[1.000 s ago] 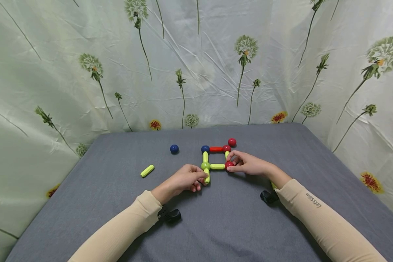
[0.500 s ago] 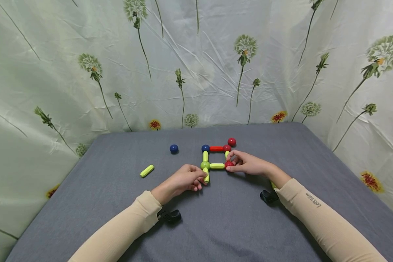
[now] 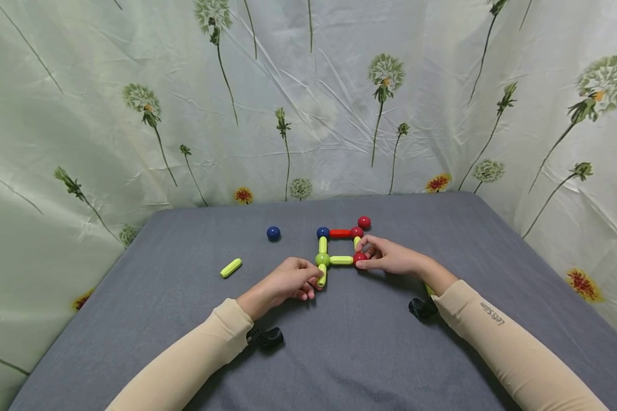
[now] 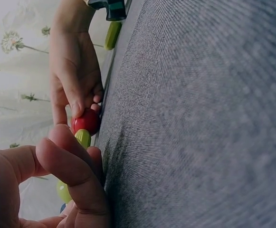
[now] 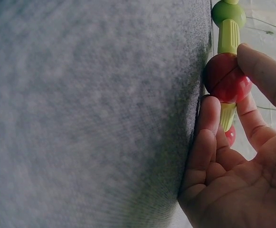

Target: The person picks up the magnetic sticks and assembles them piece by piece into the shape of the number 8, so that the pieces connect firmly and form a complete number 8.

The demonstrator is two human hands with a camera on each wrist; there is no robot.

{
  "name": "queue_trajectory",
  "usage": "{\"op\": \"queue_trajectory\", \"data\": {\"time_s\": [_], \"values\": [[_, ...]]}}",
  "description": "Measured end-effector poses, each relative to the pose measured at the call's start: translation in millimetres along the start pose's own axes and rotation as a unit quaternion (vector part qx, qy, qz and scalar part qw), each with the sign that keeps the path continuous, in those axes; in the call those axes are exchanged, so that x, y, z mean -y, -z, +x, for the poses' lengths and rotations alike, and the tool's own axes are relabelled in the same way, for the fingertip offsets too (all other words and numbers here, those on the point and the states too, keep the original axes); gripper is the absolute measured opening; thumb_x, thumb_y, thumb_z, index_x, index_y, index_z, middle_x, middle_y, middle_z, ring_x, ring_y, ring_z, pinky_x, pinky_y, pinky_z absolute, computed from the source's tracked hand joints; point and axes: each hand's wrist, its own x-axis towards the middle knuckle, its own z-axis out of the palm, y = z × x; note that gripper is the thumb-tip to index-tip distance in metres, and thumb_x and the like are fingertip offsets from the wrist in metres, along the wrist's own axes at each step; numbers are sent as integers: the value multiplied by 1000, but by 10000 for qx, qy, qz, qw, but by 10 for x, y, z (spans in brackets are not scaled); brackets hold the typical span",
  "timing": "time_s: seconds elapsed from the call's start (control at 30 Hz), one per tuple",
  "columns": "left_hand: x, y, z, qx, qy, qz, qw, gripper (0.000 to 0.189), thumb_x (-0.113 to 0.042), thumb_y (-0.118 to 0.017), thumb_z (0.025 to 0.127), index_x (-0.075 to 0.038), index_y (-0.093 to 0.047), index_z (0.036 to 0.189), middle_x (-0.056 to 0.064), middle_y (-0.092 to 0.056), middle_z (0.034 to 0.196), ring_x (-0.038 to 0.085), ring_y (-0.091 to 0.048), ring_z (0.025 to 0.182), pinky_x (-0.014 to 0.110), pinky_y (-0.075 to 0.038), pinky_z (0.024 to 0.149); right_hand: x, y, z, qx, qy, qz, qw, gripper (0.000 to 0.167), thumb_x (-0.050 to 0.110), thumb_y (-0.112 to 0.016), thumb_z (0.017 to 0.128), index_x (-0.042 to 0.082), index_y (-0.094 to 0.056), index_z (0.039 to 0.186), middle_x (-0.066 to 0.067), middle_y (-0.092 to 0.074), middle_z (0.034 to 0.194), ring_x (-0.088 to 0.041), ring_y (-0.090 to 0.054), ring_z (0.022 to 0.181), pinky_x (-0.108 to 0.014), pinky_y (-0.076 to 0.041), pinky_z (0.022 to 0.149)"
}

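Observation:
A square of magnetic-looking rods and balls lies on the grey cloth. Its corners are a blue ball, a far red ball, a near red ball and a green ball. A red rod forms the far side; the other sides are yellow-green. From the green ball another yellow-green rod points towards me, pinched by my left hand. My right hand holds the near red ball between thumb and fingers, partly covering the right side rod.
Loose on the cloth are a blue ball and a yellow-green rod to the left. Another red ball sits just behind the far right corner. One more rod is partly hidden by my right wrist.
The near end of the rod in my left hand has swung slightly to the left. My right hand stays on the near red ball.

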Motion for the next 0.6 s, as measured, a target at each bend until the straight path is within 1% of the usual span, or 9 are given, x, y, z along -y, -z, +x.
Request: {"op": "queue_trajectory", "data": {"time_s": [0.23,0.37,0.53,0.6], "values": [[0,0,-22,37,-138,74,9999,22,-27,-62,89,-6,-63,97,3,-64,75,8,-56,51,20,-47,46,3,-9,-1,-13,8,-36,10000,40,36,-67,85,17,-49,115,-8,-57,100,-19,-54,81,-30,-43,66],[3,6,-33,41,-204,127,9997,23,-27,-62,89,-6,-64,97,3,-65,76,7,-56,51,20,-47,46,20,-6,-6,-52,2,-163,9999,39,37,-68,85,18,-50,113,-8,-59,99,-19,-55,80,-30,-44,65],[9,29,-36,3,-221,167,9996,25,-31,-62,89,-7,-64,99,3,-65,76,7,-56,51,20,-47,47,88,20,-29,-200,-45,-599,9980,35,41,-68,83,23,-53,109,-4,-61,101,-18,-58,84,-30,-45,68],[11,42,-32,-10,-211,176,9996,26,-32,-63,89,-8,-64,99,3,-65,77,8,-56,51,20,-47,47,122,35,-40,-303,20,-847,9959,34,42,-68,83,23,-54,108,-3,-62,102,-17,-58,86,-30,-46,71]]}}
